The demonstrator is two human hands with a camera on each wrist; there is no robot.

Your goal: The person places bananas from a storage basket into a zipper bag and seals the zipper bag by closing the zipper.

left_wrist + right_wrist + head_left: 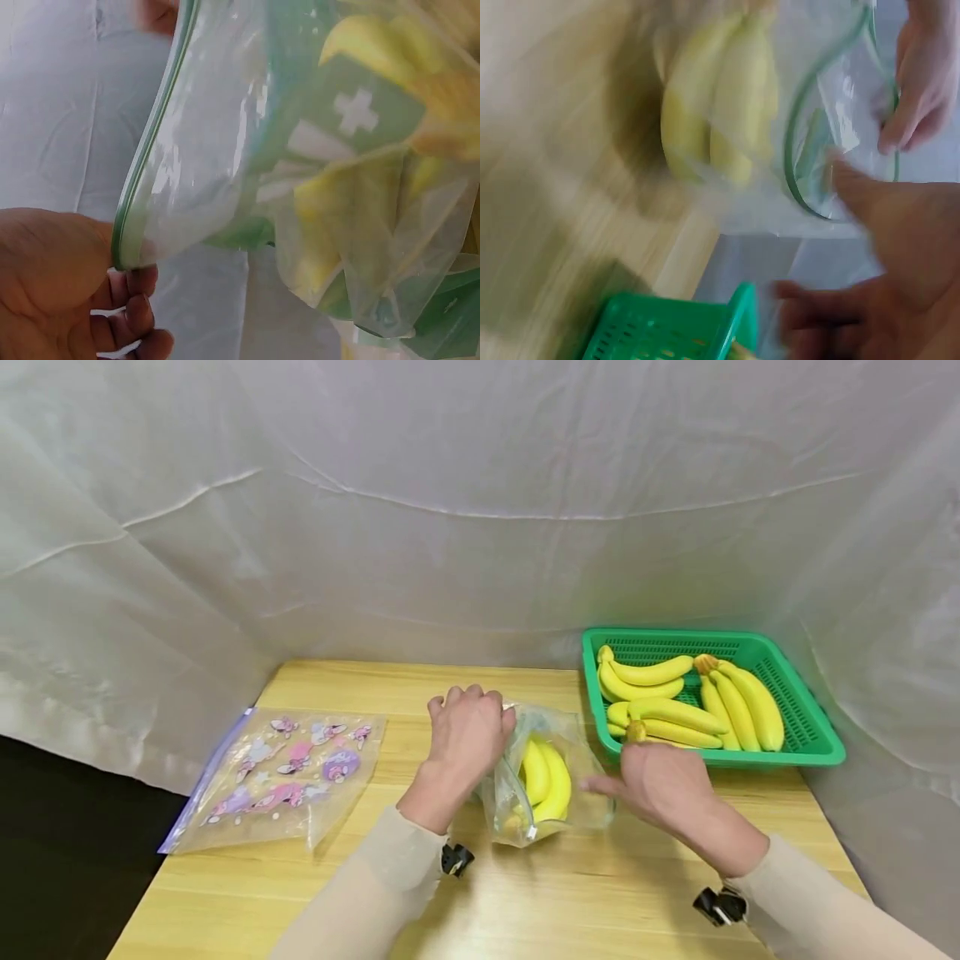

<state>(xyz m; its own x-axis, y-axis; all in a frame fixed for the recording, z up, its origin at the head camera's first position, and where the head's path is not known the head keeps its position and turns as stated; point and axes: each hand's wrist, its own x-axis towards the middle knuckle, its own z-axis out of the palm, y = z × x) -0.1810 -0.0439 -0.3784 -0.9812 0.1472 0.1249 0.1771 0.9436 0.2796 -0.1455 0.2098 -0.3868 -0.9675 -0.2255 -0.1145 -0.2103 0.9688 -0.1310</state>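
Observation:
A clear zip bag (587,747) with green trim stands propped open on the wooden table, a bunch of bananas (555,781) inside it. My left hand (468,727) pinches the bag's green zip edge (142,172) between thumb and fingers, as the left wrist view shows. Across the opening is my right hand (667,781), blurred, its thumb (859,187) stretched out over the bag's mouth. The other fingers of that hand bend loosely, apart from the thumb, with nothing between them.
A green basket (813,727) holding several bananas (675,714) stands at the back right, close behind my right hand. On the left lies a flat clear bag (300,768) with pink and purple prints and a purple zip. A grey cloth (450,568) hangs behind the table.

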